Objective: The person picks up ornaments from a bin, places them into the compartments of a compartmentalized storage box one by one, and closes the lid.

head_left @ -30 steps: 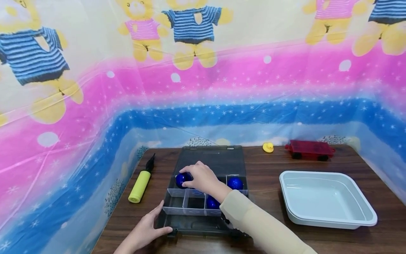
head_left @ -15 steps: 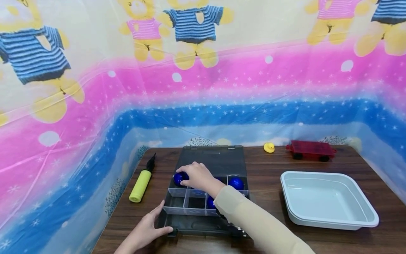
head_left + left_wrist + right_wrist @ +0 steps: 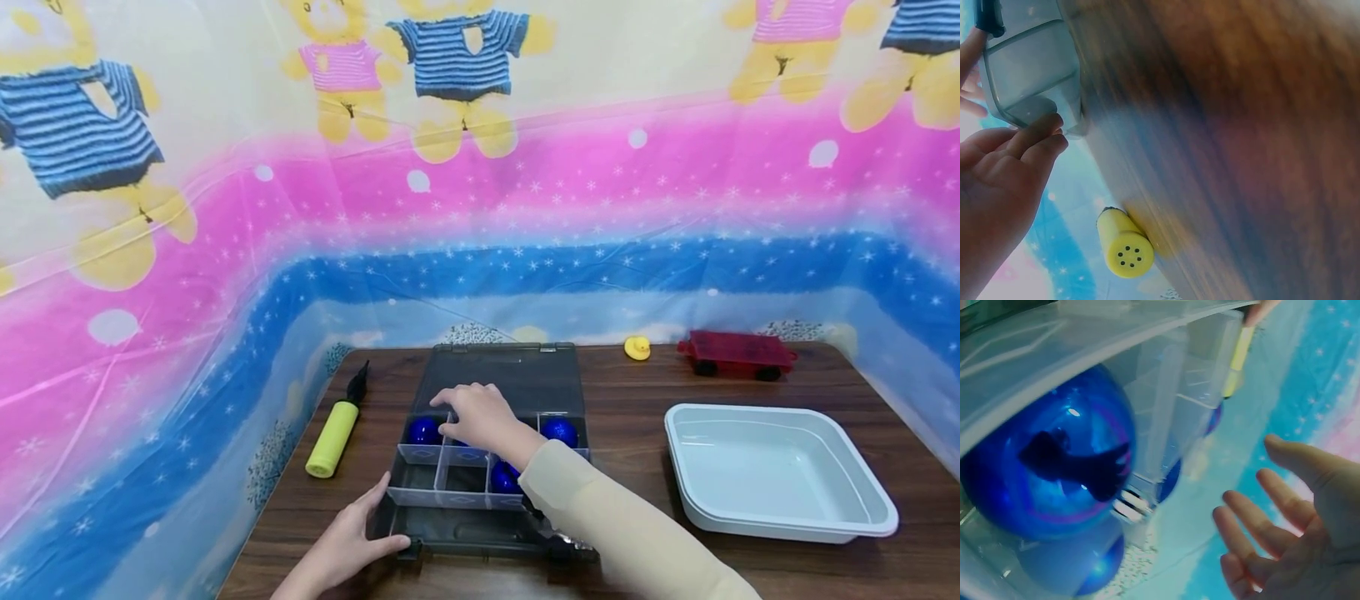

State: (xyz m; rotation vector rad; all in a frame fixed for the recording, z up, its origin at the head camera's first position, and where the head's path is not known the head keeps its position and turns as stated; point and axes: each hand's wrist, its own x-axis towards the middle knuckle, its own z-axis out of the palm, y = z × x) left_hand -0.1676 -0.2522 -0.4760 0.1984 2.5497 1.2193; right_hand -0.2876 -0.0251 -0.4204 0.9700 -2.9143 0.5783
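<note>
A dark see-through divided box lies with its lid folded back on the table. In its far left compartment sits a glossy blue ball. My right hand hovers just right of that ball, fingers spread and apart from it; the right wrist view shows the hand with nothing in it. Another blue ball is in the far right compartment, and a third blue ball in the middle row is partly hidden by the right sleeve. My left hand rests on the box's near left corner, thumb at the front edge, fingers along the side.
Left of the box lies a yellow pump with a black tip. A pale basin stands at the right. Along the back are a small yellow duck and a red toy cart. A printed curtain surrounds the table.
The right hand has let go of the blue ball, which has dropped into the far left compartment. Its fingers have spread and drawn slightly right. The left hand has not moved.
</note>
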